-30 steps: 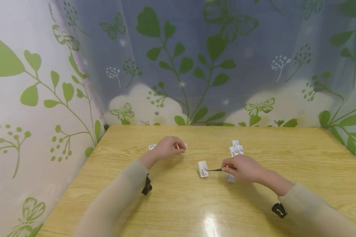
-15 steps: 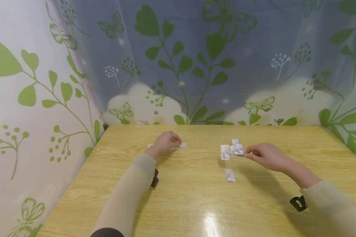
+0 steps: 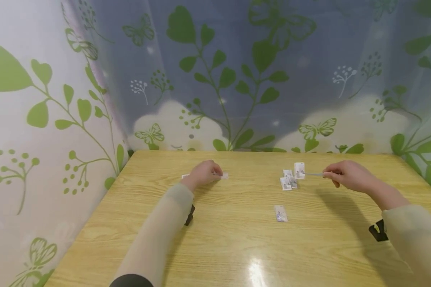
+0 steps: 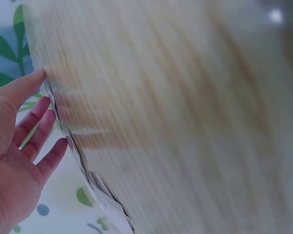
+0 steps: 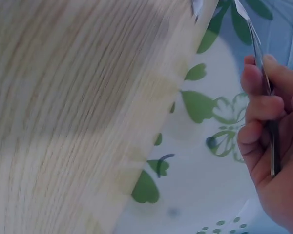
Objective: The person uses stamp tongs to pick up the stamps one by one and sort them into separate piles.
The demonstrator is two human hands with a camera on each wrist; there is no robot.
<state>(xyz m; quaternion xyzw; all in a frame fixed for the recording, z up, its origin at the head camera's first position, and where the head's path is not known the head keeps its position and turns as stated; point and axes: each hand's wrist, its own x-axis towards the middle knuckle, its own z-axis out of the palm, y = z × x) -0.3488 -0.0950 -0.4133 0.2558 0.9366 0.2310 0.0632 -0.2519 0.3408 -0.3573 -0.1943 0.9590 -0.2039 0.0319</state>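
My right hand (image 3: 350, 175) grips a pair of tweezers (image 3: 313, 173), which lie along the palm in the right wrist view. A small white printed paper card (image 3: 299, 170) is in their tips, raised at the back right and overlapping a cluster of similar cards (image 3: 285, 184) in the head view. My left hand (image 3: 202, 174) is over at the back left, where a row of flat cards (image 3: 225, 175) is partly covered by it. In the left wrist view its fingers are spread and loosely extended, fingertips right at the edge of those cards (image 4: 107, 200).
One more printed card (image 3: 281, 213) lies alone nearer the front, right of centre. The wooden table (image 3: 215, 247) ends at the back against a curtain (image 3: 237, 79) with leaves and butterflies. Another patterned sheet (image 3: 39, 139) hangs along the left.
The tweezers have lifted a card from the table's middle and carried it right and back, past the cluster. My left hand has shifted slightly and stays at its row.
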